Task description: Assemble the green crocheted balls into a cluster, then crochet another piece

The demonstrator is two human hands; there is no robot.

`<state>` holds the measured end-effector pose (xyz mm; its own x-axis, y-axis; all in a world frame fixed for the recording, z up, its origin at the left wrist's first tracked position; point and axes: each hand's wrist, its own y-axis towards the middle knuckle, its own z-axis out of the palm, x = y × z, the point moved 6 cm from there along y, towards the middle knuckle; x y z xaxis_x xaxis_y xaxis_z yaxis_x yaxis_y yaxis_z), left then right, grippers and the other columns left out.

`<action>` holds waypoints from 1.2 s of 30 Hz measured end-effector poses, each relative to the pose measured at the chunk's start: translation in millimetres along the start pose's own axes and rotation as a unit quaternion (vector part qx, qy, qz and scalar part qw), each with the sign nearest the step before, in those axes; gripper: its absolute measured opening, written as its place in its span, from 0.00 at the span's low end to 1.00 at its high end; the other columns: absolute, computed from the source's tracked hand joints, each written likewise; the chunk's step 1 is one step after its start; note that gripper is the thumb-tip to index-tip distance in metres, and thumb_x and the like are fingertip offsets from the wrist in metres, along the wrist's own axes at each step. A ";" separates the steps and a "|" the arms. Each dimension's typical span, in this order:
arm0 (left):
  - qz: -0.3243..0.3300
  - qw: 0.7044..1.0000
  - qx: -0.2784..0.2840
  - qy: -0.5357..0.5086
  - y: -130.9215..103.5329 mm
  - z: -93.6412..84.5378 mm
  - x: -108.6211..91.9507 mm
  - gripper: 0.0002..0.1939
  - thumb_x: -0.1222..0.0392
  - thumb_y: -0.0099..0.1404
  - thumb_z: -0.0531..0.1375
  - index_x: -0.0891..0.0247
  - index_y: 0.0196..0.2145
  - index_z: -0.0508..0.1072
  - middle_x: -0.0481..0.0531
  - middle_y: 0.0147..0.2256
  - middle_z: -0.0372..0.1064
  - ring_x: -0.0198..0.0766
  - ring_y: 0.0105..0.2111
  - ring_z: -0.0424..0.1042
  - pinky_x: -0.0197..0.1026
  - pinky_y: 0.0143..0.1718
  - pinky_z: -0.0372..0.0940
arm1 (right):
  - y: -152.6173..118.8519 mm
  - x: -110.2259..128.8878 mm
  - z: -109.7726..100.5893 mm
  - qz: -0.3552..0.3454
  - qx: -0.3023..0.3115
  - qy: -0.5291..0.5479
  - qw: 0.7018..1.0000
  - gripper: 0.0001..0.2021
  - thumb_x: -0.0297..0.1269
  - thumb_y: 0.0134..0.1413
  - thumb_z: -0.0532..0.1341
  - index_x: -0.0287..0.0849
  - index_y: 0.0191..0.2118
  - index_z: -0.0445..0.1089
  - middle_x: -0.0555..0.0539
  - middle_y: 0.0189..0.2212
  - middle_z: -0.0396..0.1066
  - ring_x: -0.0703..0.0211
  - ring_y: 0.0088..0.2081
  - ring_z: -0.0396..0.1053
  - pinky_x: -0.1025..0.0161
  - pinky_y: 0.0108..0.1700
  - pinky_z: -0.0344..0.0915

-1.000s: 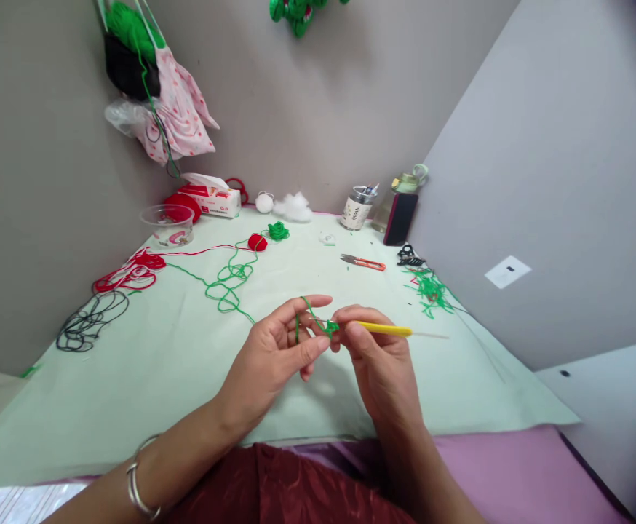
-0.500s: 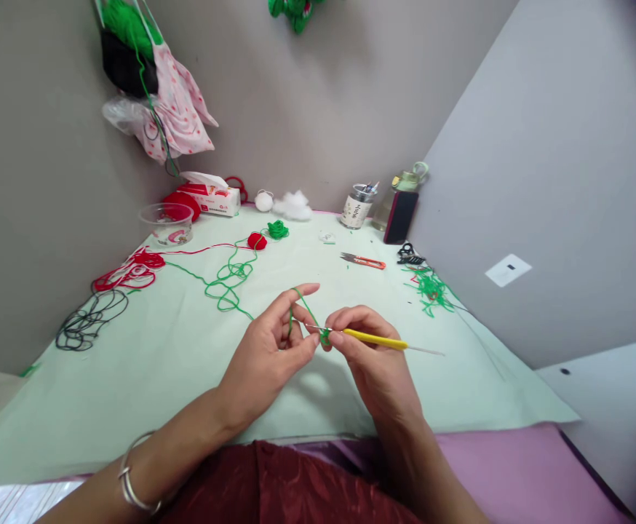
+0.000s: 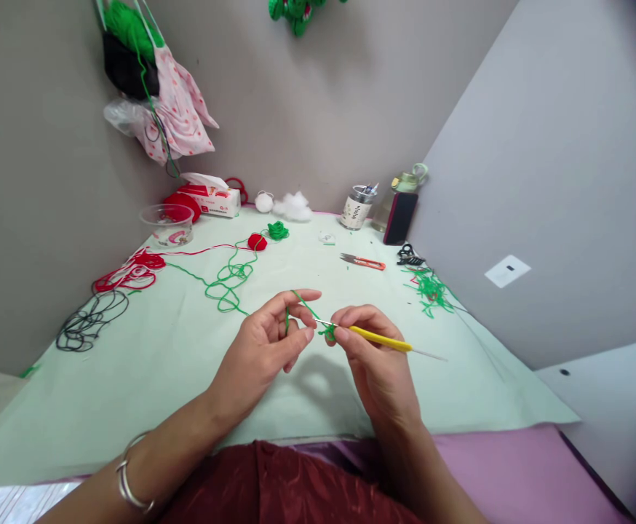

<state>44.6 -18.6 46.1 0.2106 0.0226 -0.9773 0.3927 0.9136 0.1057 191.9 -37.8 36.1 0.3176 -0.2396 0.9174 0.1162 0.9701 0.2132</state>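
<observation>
A yellow-handled crochet hook (image 3: 380, 339) is held in my right hand (image 3: 375, 349), its metal tip pointing left. A small green crocheted piece (image 3: 327, 332) hangs at the hook's tip, against my right thumb and fingers. Green yarn (image 3: 305, 305) runs from this piece over the raised index finger of my left hand (image 3: 266, 342) and round its other fingers. The left thumb lies near the curled fingers, a little left of the green piece and apart from it.
On the pale green cloth (image 3: 159, 393) lie tangled green yarn (image 3: 229, 280), red yarn (image 3: 137, 269), dark yarn (image 3: 86, 320), orange snips (image 3: 364, 261) and green scraps (image 3: 431, 291). Behind stand a plastic tub (image 3: 168, 227), tissue pack (image 3: 214, 198), pen tin (image 3: 358, 207) and phone (image 3: 400, 218).
My left hand has moved slightly left, away from the green piece, which its thumb was beside before. The hook and my right hand have shifted slightly right.
</observation>
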 end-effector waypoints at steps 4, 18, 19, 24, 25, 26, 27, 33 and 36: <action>-0.018 1.000 0.007 -0.006 -0.1 5.9 1.4 0.20 0.55 0.64 0.64 0.56 0.54 0.70 0.45 0.35 0.64 0.24 0.22 0.60 0.33 0.26 0.57 | -1.8 1.0 0.0 -0.019 -0.003 -0.021 1.000 0.05 0.30 0.50 0.70 0.46 0.32 0.75 0.53 0.31 0.72 0.65 0.34 0.68 0.66 0.37 0.64; -0.058 0.992 0.023 -0.105 -1.2 13.7 12.9 0.16 0.56 0.64 0.65 0.56 0.50 0.74 0.44 0.34 0.65 0.20 0.19 0.56 0.32 0.23 0.53 | -2.9 1.2 -0.6 -0.046 -0.049 -0.016 0.998 0.06 0.30 0.48 0.71 0.46 0.31 0.75 0.53 0.31 0.72 0.66 0.33 0.69 0.67 0.36 0.65; -0.056 0.992 0.021 -0.107 -0.9 13.2 13.0 0.15 0.57 0.64 0.64 0.56 0.49 0.74 0.44 0.34 0.65 0.20 0.19 0.56 0.32 0.23 0.53 | -2.3 0.4 -0.5 -0.038 -0.048 -0.007 0.998 0.06 0.31 0.48 0.71 0.46 0.31 0.75 0.53 0.31 0.72 0.66 0.32 0.69 0.66 0.36 0.65; -0.045 0.994 -0.008 -0.098 -0.3 10.3 14.3 0.17 0.57 0.62 0.66 0.56 0.50 0.74 0.44 0.35 0.66 0.21 0.21 0.57 0.31 0.23 0.53 | -1.9 -0.8 -0.4 -0.031 -0.047 0.000 0.998 0.06 0.31 0.48 0.71 0.45 0.31 0.74 0.53 0.30 0.71 0.66 0.31 0.68 0.66 0.36 0.65; -0.044 0.994 -0.010 -0.096 -0.5 10.1 14.5 0.18 0.57 0.62 0.66 0.55 0.50 0.74 0.44 0.34 0.66 0.21 0.21 0.57 0.31 0.23 0.54 | -2.5 -0.5 -0.5 -0.036 -0.049 -0.008 0.998 0.06 0.31 0.48 0.71 0.45 0.31 0.74 0.53 0.30 0.71 0.66 0.32 0.68 0.66 0.36 0.65; -0.043 0.995 -0.010 -0.094 -0.8 10.2 14.5 0.18 0.57 0.62 0.66 0.55 0.50 0.74 0.44 0.35 0.66 0.22 0.21 0.57 0.32 0.23 0.54 | -3.1 -0.2 -0.6 -0.042 -0.050 -0.018 0.998 0.06 0.31 0.48 0.71 0.45 0.31 0.75 0.53 0.30 0.72 0.65 0.32 0.69 0.66 0.36 0.65; -0.043 0.995 -0.008 -0.091 -1.2 10.3 14.4 0.18 0.57 0.62 0.66 0.56 0.51 0.73 0.44 0.35 0.66 0.22 0.21 0.57 0.32 0.23 0.54 | -3.8 0.1 -0.5 -0.047 -0.050 -0.028 0.997 0.06 0.30 0.49 0.71 0.46 0.31 0.75 0.53 0.31 0.72 0.65 0.33 0.69 0.66 0.37 0.66; -0.039 0.997 0.003 -0.065 -3.2 8.3 10.8 0.18 0.55 0.65 0.63 0.57 0.52 0.72 0.45 0.35 0.66 0.24 0.22 0.58 0.34 0.26 0.56 | -8.8 6.8 2.4 -0.095 -0.043 -0.086 0.991 0.06 0.28 0.52 0.68 0.47 0.32 0.74 0.52 0.32 0.72 0.63 0.34 0.70 0.66 0.36 0.67; -0.033 0.999 -0.001 -0.034 -3.1 6.9 7.4 0.20 0.54 0.64 0.64 0.58 0.53 0.71 0.46 0.36 0.67 0.26 0.23 0.59 0.34 0.26 0.57 | -11.7 12.6 5.0 -0.126 -0.045 -0.130 0.982 0.06 0.27 0.53 0.67 0.46 0.33 0.74 0.51 0.31 0.71 0.62 0.35 0.69 0.64 0.36 0.67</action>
<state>51.1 -24.0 39.8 0.2453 -0.0651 -0.9672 0.4052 0.9133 0.0412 189.8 -51.9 46.9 0.0188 -0.4422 0.8967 0.2469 0.8712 0.4244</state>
